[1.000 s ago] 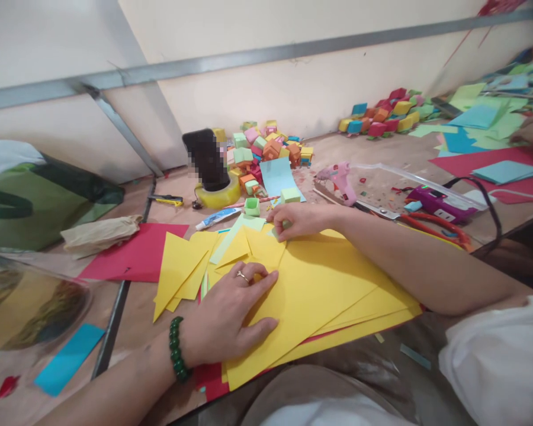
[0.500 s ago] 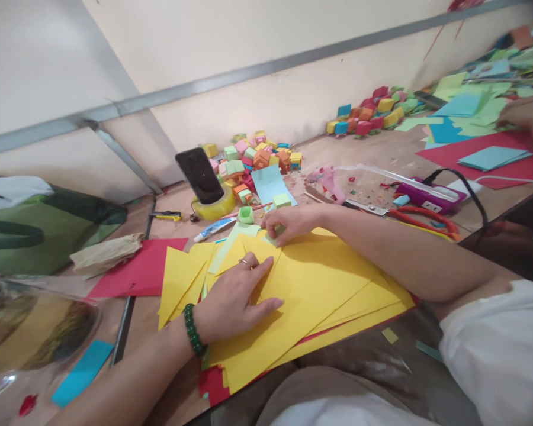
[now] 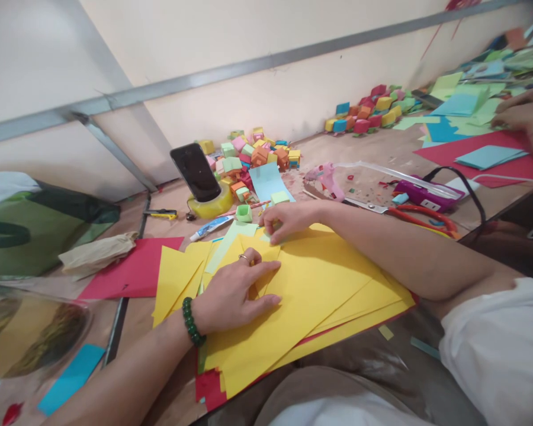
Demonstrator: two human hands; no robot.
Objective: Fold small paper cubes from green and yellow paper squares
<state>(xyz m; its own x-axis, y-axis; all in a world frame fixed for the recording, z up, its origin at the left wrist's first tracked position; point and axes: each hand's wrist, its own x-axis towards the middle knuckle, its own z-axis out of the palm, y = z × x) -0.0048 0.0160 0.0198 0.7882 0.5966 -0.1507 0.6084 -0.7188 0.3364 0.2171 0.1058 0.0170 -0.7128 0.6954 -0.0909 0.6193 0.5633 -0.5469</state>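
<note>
My left hand point(image 3: 235, 290) lies open on a stack of yellow paper sheets point(image 3: 320, 278), index finger and thumb stretched apart. It wears a ring and a green bead bracelet. At the stack's far edge my right hand point(image 3: 288, 219) is curled, its fingers and thumb closed around a small piece of light-green paper that they mostly hide. Just beyond it sits a light-green paper box point(image 3: 279, 198). To its left are an open green paper box point(image 3: 243, 213) and a light-green strip point(image 3: 226, 245) lying partly on the yellow sheets.
Behind the hands are a phone point(image 3: 196, 171) on a tape roll point(image 3: 211, 201), a glue tube point(image 3: 212, 227) and a pile of coloured paper boxes point(image 3: 257, 155). Rightward lie scissors point(image 3: 408, 216), a pink glue gun point(image 3: 326, 177) and a purple power strip point(image 3: 426, 192). Another person's hand point(image 3: 526, 115) is at far right.
My left index finger has slid slightly right across the yellow paper. The right hand stays curled in nearly the same place. The view has shifted a little.
</note>
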